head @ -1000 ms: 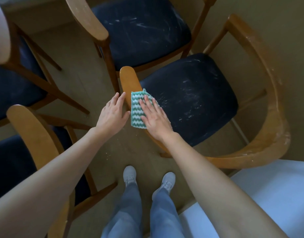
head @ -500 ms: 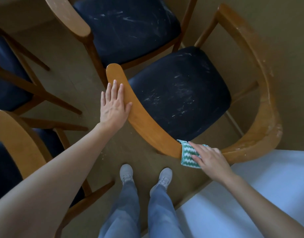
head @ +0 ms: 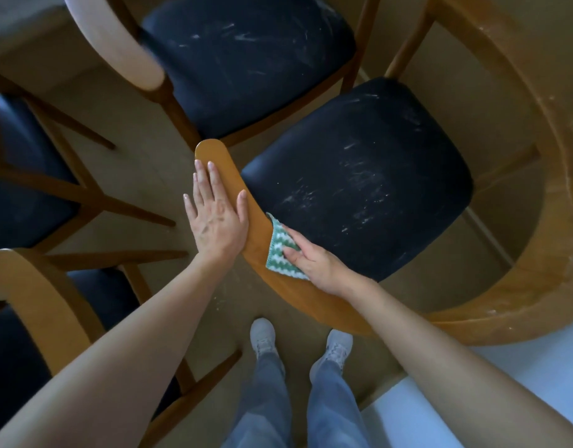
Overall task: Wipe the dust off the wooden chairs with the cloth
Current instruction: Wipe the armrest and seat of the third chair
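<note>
Tan floor lies under the nearest wooden chair, its dark seat dust-streaked. On its curved rail the left hand rests flat, grip open. The right hand has its grip curled on the green-and-white cloth.

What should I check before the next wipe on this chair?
1. Cloth on the wood: ok; the right hand holds the cloth against the chair's curved rail.
2. Chair steadied: ok; the left hand rests flat on the rail.
3. Far end of the rail dust-free: not ok; pale specks show there.
4. Seat dust-free: not ok; white smears.
5. Cloth's underside clean: cannot tell.
</note>
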`<state>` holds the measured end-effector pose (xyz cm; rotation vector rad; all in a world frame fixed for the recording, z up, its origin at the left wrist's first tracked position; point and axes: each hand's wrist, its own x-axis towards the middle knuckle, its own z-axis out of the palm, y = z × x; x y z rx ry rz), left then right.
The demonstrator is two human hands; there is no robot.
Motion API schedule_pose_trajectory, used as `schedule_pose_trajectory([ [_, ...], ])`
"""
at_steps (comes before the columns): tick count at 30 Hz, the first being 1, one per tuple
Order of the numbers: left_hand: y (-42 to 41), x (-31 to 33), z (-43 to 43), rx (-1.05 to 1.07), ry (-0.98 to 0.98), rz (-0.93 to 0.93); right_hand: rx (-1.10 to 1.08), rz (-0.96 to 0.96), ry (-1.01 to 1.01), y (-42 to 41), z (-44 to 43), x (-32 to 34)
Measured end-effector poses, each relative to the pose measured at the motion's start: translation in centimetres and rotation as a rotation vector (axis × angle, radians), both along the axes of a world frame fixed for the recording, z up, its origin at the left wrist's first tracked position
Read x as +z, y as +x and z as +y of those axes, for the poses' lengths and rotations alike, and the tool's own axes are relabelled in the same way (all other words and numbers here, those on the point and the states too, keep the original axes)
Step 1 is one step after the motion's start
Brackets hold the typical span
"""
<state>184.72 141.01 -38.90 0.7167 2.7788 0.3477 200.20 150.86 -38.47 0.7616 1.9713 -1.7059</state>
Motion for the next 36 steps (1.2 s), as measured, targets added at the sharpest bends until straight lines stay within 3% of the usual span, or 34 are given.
schedule_pose_trajectory([
  [10, -0.2, -0.4, 0.0, 0.001, 0.030, 0.008, 0.310, -0.230, 0.287, 11.8, 1.8, 3.2],
  [13, -0.1, -0.4, 0.1, 0.005, 0.029, 0.006, 0.156, -0.175, 0.083, 8.6, 1.4, 2.2],
  [18, -0.1, -0.3, 0.2, 0.011, 0.014, 0.028, -0.069, 0.080, -0.173, -0.5, 0.6, -1.6],
  [23, 0.0, -0.4, 0.3, 0.006, 0.023, 0.040, -0.120, 0.230, -0.131, -11.0, 1.2, -3.0],
  [29, -0.1, -0.4, 0.6, 0.038, 0.037, 0.053, -0.135, 0.232, -0.122, -19.1, 3.3, -1.9],
  [36, -0.1, -0.5, 0.1, 0.019, 0.110, 0.034, -0.079, 0.180, -0.181, -14.3, 3.6, -0.7],
])
